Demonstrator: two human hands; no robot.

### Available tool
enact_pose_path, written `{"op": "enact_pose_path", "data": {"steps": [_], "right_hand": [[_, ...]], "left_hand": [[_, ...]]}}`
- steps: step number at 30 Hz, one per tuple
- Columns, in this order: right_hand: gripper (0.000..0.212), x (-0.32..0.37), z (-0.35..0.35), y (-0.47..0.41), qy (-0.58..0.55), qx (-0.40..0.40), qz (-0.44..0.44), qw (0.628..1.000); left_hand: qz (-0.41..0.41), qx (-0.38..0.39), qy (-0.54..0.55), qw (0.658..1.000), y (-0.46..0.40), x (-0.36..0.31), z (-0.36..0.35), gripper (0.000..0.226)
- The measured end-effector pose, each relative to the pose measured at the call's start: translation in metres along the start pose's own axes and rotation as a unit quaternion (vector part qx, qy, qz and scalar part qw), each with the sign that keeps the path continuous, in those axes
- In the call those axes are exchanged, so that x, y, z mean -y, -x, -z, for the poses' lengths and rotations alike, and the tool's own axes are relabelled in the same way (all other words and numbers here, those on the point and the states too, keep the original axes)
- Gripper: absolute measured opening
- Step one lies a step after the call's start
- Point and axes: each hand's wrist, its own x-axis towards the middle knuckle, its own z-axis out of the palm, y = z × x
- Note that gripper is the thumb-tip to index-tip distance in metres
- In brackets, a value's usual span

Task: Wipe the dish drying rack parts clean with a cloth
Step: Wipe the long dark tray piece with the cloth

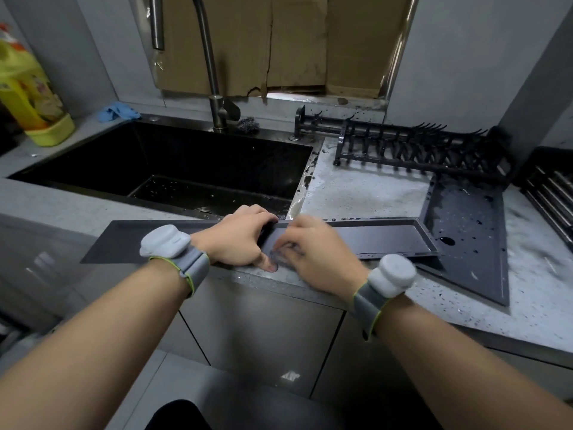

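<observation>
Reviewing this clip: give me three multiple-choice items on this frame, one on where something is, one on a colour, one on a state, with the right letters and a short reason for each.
1. Where does the long tray that both hands touch lie?
A. on the counter's front edge, before the sink
B. inside the sink
C. on top of the plate rack

2. What colour is the cloth left of the tap?
A. red
B. blue
C. white

3. What state is the flat panel at the right in?
A. dry and spotless
B. wrapped in film
C. wet with drops

Answers:
1 A: the tray spans the counter edge in front of the sink, under the left hand and right hand.
2 B: the crumpled cloth behind the sink is blue.
3 C: water drops and a small puddle sit on the panel.
</observation>
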Motion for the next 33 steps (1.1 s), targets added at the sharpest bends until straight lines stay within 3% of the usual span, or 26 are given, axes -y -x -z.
{"op": "enact_pose_path", "data": {"steps": [3,10,16,24,33], "right_hand": [[0.012,0.0,-0.01,0.008,0.0,0.0,0.014,1.0],[0.018,-0.038,0.034,0.026,0.025,0.029,-0.072,0.997],[0.013,-0.011,0.005,0.022,0.005,-0.014,-0.011,1.0],[0.014,-0.052,0.041,0.045,0.032,-0.011,-0.071,0.997],[0.014,-0.053,0.036,0.049,0.032,-0.012,-0.06,0.998]], "left_hand": [[0.002,0.002,0.01,1.0,0.001,0.003,-0.001,0.102],[0.005,0.007,0.013,1.0,-0.001,0.006,-0.001,0.102],[0.006,0.015,0.005,1.0,-0.001,0.004,0.0,0.102],[0.005,0.01,0.004,1.0,0.0,0.002,0.001,0.101],[0.009,0.017,0.003,1.0,0.0,0.003,0.001,0.105]]}}
